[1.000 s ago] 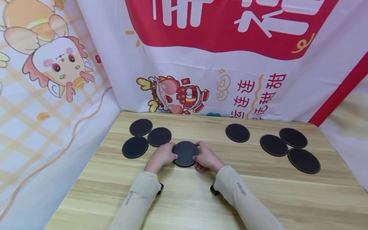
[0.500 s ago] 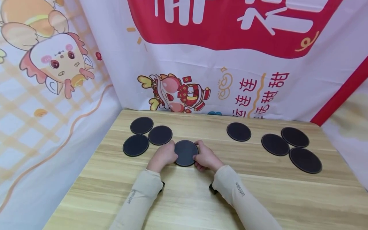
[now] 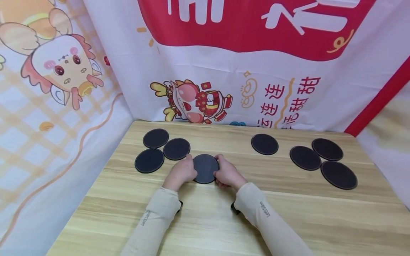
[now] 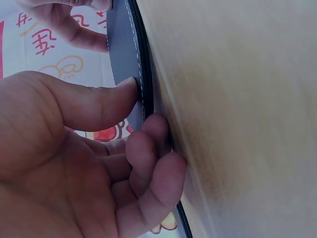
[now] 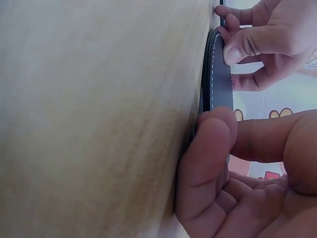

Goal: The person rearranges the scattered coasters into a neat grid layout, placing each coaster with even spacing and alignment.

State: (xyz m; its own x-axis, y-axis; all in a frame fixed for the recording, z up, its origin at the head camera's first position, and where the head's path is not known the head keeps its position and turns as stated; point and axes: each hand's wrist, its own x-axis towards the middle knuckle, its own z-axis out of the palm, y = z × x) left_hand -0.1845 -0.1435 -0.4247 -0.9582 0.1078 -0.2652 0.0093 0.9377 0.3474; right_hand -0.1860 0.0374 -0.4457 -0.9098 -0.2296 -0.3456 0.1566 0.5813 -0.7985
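Note:
A round black leather-look coaster (image 3: 205,169) lies low over the wooden table between both hands. White stitching runs along its rim, and its edge looks layered in the wrist views. On its left side the left hand (image 3: 180,173) pinches the rim; in the left wrist view the thumb (image 4: 106,104) lies on its upper face with curled fingers (image 4: 166,178) at the edge below. Opposite, the right hand (image 3: 230,174) grips the other side between thumb and fingers, its fingertips close to the tabletop in the right wrist view.
Three black coasters (image 3: 177,149) sit grouped at the left, close beside the left hand. One coaster (image 3: 264,144) lies alone at back right, and three more (image 3: 305,158) cluster farther right. A printed cloth (image 3: 205,64) hangs along the wooden table's (image 3: 205,227) back edge.
The whole head view shifts slightly. Both hands keep their hold on the middle coaster in nearly the same spot, and the other coasters stay put.

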